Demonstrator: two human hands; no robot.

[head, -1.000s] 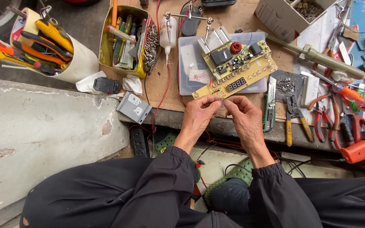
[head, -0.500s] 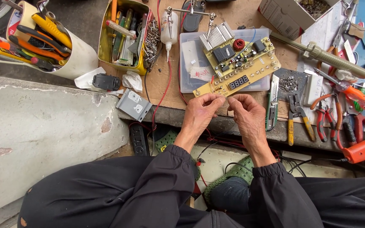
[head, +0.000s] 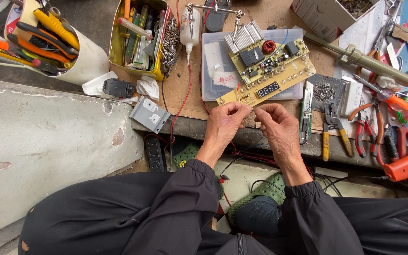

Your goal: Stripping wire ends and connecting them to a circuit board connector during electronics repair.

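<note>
From the head camera, your left hand (head: 225,123) and right hand (head: 279,127) meet at the near edge of the workbench (head: 185,89), fingertips pressed together on a thin wire (head: 252,111) stretched between them. The circuit board (head: 267,71) lies just beyond, atop a clear plastic lid (head: 212,61). Over the last second your hands have barely shifted, both pinches holding, so the wire work looks ongoing. Room is tight: pliers (head: 334,127) crowd the right, a yellow tin (head: 138,38) the left; free space lies only toward you, off the near edge.
</note>
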